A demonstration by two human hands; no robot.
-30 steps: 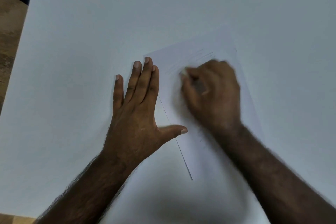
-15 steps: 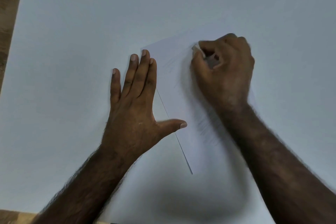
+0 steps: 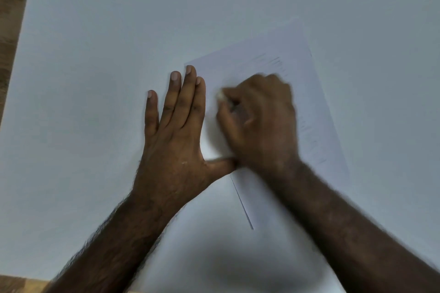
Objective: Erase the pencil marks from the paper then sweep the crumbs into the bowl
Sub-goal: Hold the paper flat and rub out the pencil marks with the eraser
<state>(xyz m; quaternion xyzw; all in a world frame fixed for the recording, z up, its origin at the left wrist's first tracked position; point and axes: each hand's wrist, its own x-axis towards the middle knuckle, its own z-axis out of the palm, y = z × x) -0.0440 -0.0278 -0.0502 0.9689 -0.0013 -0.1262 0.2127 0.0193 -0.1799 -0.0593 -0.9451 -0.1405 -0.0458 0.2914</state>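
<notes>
Two hands: left hand flat, fingers straight, on paper; right hand pinches a blurred eraser.

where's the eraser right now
In the head view, the eraser is pinched in the right hand, on the paper's left part, just right of the flat left hand's fingertips.

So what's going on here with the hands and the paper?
A person is rubbing pencil marks off a white sheet of paper on a pale table. The right hand pinches a small whitish eraser; the left hand lies flat along the sheet's left edge. Faint marks remain. No bowl is visible.
</notes>
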